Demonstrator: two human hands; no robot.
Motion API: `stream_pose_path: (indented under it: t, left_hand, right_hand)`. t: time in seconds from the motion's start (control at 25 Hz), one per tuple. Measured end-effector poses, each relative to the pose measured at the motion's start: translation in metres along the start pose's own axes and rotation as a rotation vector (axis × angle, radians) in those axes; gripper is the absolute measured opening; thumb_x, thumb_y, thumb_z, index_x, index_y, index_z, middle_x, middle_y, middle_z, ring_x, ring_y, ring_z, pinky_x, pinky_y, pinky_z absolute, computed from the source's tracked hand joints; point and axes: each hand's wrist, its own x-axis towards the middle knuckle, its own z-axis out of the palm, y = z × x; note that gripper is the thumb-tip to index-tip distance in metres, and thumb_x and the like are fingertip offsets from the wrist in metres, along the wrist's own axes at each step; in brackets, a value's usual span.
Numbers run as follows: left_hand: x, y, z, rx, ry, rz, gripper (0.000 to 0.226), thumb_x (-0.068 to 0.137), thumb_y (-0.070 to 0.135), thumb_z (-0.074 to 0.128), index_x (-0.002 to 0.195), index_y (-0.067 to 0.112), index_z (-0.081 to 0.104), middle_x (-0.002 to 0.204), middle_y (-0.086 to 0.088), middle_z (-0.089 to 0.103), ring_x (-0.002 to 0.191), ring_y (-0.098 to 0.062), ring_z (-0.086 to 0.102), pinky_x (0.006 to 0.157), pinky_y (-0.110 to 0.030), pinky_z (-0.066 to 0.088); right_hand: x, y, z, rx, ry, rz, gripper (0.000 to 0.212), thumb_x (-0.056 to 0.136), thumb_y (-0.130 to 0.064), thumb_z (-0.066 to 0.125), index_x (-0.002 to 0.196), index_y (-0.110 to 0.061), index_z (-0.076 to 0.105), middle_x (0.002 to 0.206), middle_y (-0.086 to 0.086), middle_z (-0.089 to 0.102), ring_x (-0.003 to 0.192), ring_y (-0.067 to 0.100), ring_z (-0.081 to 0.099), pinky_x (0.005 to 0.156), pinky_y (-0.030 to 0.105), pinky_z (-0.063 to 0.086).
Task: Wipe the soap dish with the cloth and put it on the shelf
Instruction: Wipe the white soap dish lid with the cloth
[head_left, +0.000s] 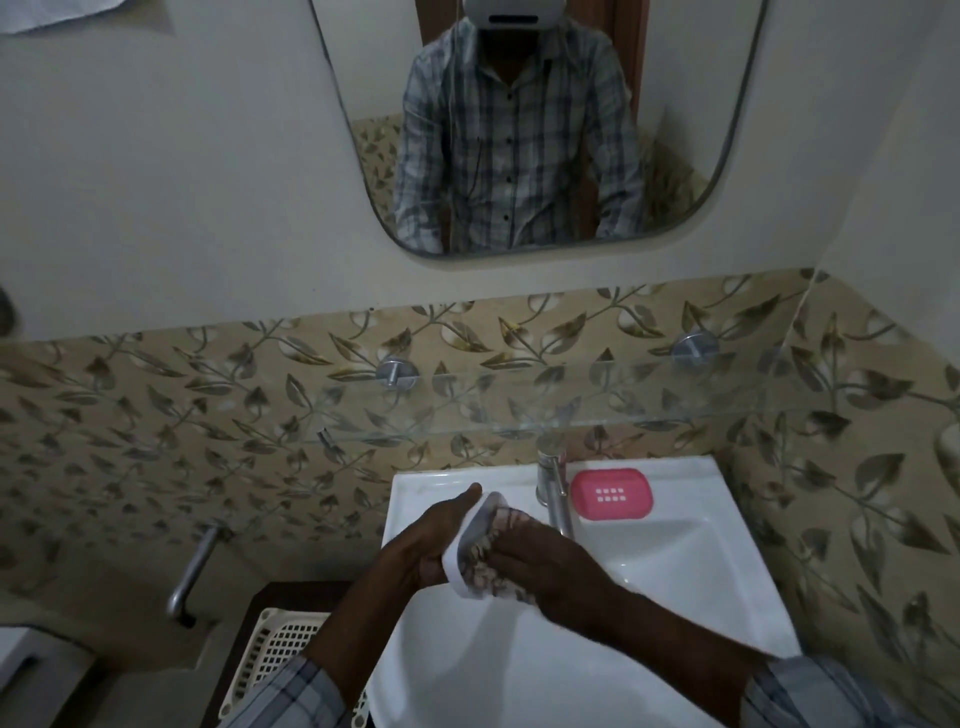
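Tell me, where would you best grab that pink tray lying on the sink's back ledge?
Take the pink tray by its two long edges, coming down from above. It lies flat on the sink ledge, open side up, so fingers could straddle its narrow width. Approach from the right, since the tap stands close on its left.

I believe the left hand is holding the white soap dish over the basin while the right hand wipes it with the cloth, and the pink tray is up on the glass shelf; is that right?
Not quite. The head view shows the pink tray on the basin rim beside the tap, below the glass shelf. The rest holds: left hand holds the white soap dish, right hand wipes with the cloth.
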Motion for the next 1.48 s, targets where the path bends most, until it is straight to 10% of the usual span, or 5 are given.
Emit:
stream_pose_path:
  t: [0.32,0.56,0.92,1.32,1.48]
  left_hand:
    - [0.011,-0.026,0.024,0.02,0.289,0.382,0.055,0.094,0.061,0.042,0.092,0.02,0.079,0.088,-0.005,0.08,0.081,-0.02,0.077,0.057,-0.024,0.059]
    - [0.013,0.006,0.014,-0.022,0.312,0.198,0.039,0.094,0.05,0.055,0.098,0.012,0.067,0.095,-0.016,0.072,0.087,-0.032,0.068,0.065,-0.036,0.056]
    - [0.03,-0.058,0.001,0.284,0.176,0.885,0.064,0.094,0.065,0.033,0.153,0.04,0.025,0.145,0.02,0.05,0.134,-0.007,0.048,0.11,-0.034,0.043]
    - [0.003,-0.001,-0.009,-0.308,-0.112,-0.223,0.094,0.084,0.073,0.048,0.141,-0.002,0.047,0.131,-0.029,0.056,0.114,-0.045,0.055,0.102,-0.061,0.037]
    - [0.016,-0.022,0.02,-0.166,0.218,0.09,0.066,0.086,0.066,0.053,0.107,0.005,0.071,0.088,-0.02,0.078,0.075,-0.032,0.076,0.058,-0.035,0.06]
  right_hand:
    - [0.07,-0.03,-0.012,1.324,0.211,1.458,0.018,0.089,-0.006,0.058,0.088,-0.004,0.076,0.087,0.017,0.078,0.078,0.029,0.077,0.073,0.041,0.064]
    - [0.032,-0.034,-0.011,0.476,-0.052,0.657,0.028,0.085,0.0,0.06,0.109,-0.007,0.072,0.106,0.005,0.076,0.098,0.013,0.07,0.088,0.026,0.056]
    - [0.09,0.002,-0.037,1.456,0.262,1.367,0.025,0.084,0.01,0.057,0.072,-0.004,0.074,0.074,0.018,0.075,0.066,0.028,0.072,0.067,0.034,0.058]
    - [0.027,-0.003,-0.007,0.11,-0.208,0.151,0.044,0.07,0.001,0.08,0.112,-0.011,0.071,0.105,0.008,0.074,0.097,0.025,0.071,0.079,0.035,0.061]
    - [0.047,-0.019,-0.01,0.698,-0.147,0.719,0.009,0.084,-0.007,0.072,0.093,-0.006,0.071,0.09,0.013,0.075,0.084,0.028,0.073,0.078,0.047,0.06]
